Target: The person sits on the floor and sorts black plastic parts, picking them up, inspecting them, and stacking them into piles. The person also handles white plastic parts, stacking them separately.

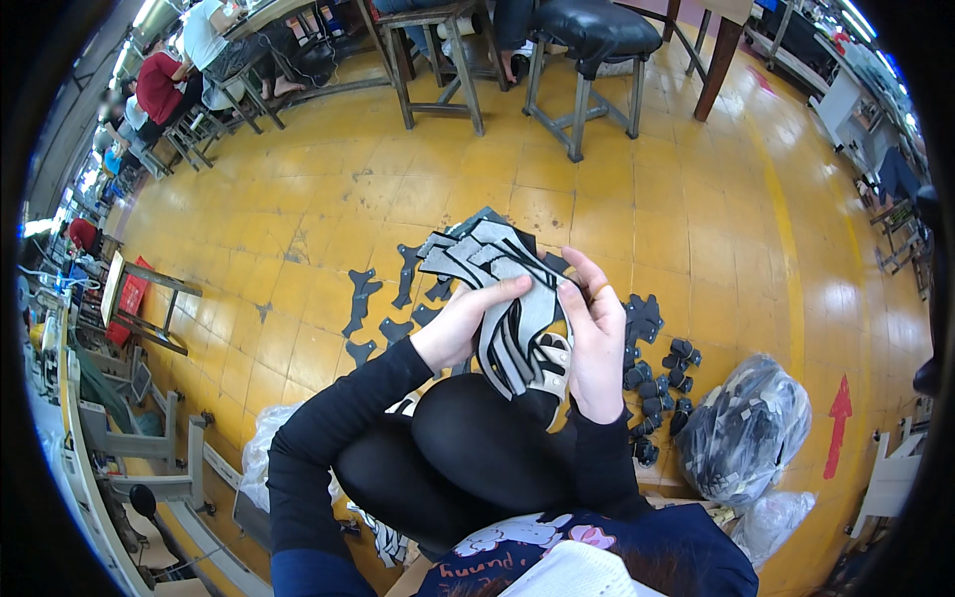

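Note:
Above my knees I hold a fanned stack of flat, curved fabric pieces (512, 264), grey with black edges. My left hand (468, 316) grips the stack from the left, its thumb lying on top and its fingers hidden beneath. On the right side, my right hand (594, 323) pinches the stack's edge between thumb and fingers. Beyond and beside the stack, dark cut pieces (360, 300) lie in rows on the floor. Small dark bundles (654, 396) sit on the floor to the right of my right hand. Part of my sandal (550, 373) shows under the stack.
A clear plastic bag (746, 428) full of dark pieces stands at my right, with another plastic bag (774, 524) nearer. Ahead are a black-seated stool (597, 35) and a wooden stool (438, 60). Several people sit at far left. Metal frames (149, 438) line the left.

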